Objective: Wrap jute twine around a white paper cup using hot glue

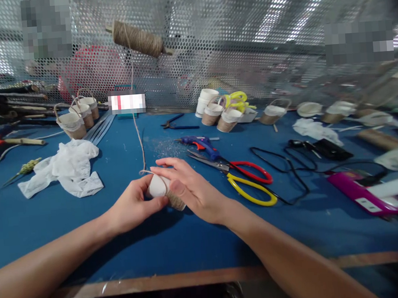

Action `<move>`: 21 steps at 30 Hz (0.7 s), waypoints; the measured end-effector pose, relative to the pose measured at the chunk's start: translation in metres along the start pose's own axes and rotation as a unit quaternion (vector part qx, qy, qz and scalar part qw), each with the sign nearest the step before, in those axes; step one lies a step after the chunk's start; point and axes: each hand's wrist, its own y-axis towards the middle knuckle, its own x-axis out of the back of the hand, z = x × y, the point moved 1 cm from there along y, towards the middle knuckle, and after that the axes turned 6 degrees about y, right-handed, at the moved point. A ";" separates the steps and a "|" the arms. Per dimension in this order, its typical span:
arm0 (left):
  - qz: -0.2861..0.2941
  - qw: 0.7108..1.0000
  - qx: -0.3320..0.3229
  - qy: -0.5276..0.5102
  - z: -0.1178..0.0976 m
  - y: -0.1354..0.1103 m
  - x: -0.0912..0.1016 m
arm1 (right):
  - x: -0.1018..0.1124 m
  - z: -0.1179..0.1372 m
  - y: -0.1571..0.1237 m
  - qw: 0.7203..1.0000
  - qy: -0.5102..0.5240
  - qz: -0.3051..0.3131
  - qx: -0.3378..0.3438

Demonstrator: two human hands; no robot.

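A small white paper cup (158,187), partly wrapped in brown twine, lies on its side between my hands above the blue table (130,244). My left hand (133,207) grips the cup's white end with curled fingers. My right hand (184,186) lies over the wrapped end, fingers stretched across it and thumb pressing the twine. A strand of twine (136,126) runs up from the cup to a spool (138,39) hung on the mesh screen.
Red and yellow scissors (249,179) and a blue glue gun (202,145) lie just right of my hands. White cloth (67,169) lies left. Finished twine-wrapped cups (77,116) stand back left, and a further group of wrapped cups (224,115) stands back centre. Black cables and a magenta box (362,194) occupy the right.
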 end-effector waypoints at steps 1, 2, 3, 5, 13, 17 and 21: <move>0.000 1.000 0.002 -0.010 0.000 0.000 0.000 | -0.001 0.001 0.000 1.000 -0.011 0.005 0.002; -0.002 1.000 0.003 -0.020 -0.001 0.000 0.000 | -0.002 0.001 0.000 1.000 -0.020 0.008 0.004; -0.007 1.000 0.004 -0.029 -0.001 0.000 -0.001 | -0.004 0.002 -0.001 1.000 -0.026 0.009 0.007; -0.031 0.999 0.012 -0.036 -0.002 0.001 -0.001 | -0.006 0.004 -0.001 0.999 -0.030 0.010 0.016; -0.096 0.995 0.002 0.006 -0.004 0.004 0.006 | 0.045 -0.030 0.013 0.955 -0.146 -0.167 -0.198; -0.119 0.991 -0.010 0.053 -0.004 0.007 0.012 | 0.079 -0.080 0.023 0.911 -0.191 -0.149 -0.334; -0.115 0.990 -0.031 0.079 -0.001 0.010 0.015 | 0.080 -0.112 0.024 0.891 -0.167 -0.119 -0.405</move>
